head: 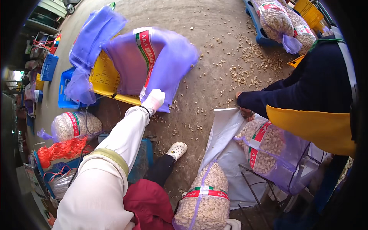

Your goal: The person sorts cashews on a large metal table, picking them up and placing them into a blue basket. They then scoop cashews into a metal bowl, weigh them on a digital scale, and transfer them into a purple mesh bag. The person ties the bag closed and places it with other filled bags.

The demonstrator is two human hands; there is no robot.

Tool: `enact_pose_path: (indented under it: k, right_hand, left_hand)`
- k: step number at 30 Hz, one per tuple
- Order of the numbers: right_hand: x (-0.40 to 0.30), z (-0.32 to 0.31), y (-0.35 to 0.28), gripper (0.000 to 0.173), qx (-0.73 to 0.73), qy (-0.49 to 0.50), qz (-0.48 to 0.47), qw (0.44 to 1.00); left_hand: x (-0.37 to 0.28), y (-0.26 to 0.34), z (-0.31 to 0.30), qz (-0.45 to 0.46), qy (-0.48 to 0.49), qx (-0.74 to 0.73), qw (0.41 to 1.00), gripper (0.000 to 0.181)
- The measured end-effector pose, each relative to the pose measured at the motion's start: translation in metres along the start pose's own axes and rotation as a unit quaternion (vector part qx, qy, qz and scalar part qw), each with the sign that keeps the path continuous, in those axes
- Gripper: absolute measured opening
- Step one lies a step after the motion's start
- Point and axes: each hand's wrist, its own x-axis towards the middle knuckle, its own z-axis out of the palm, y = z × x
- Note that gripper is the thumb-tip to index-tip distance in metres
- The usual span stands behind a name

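Observation:
My left hand (155, 100), in a white glove, grips the edge of a purple mesh bag (172, 63) that bears a printed red and green band. This bag hangs partly over a yellow plastic crate (103, 76). Of my right hand (233, 224), only a bit of white glove shows at the bottom edge. It lies against a filled mesh bag of garlic cloves (202, 211) standing upright in front of me; whether it grips the bag is hidden. More folded purple mesh bags (92, 37) drape over the crate's far left side.
On the right another person in a yellow apron (310, 126) bends over a filled garlic bag (264, 143) and a white sheet (224, 135). Loose cloves (244, 72) litter the floor. At left are a blue crate (64, 86), another full bag (86, 126) and orange twine (61, 151).

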Motion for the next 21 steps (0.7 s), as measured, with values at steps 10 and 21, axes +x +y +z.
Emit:
enact_pose_path:
  k: [10, 21]
  right_hand:
    - [0.031, 0.043, 0.008, 0.024, 0.055, 0.027, -0.102, 0.993]
    - [0.098, -0.027, 0.016, 0.120, 0.376, 0.224, -0.150, 0.887]
  left_hand:
    - [-0.087, -0.005, -0.211, -0.024, 0.325, -0.532, 0.782, 0.013]
    - [-0.236, 0.133, -0.495, 0.611, -0.414, -0.619, 0.270, 0.017]
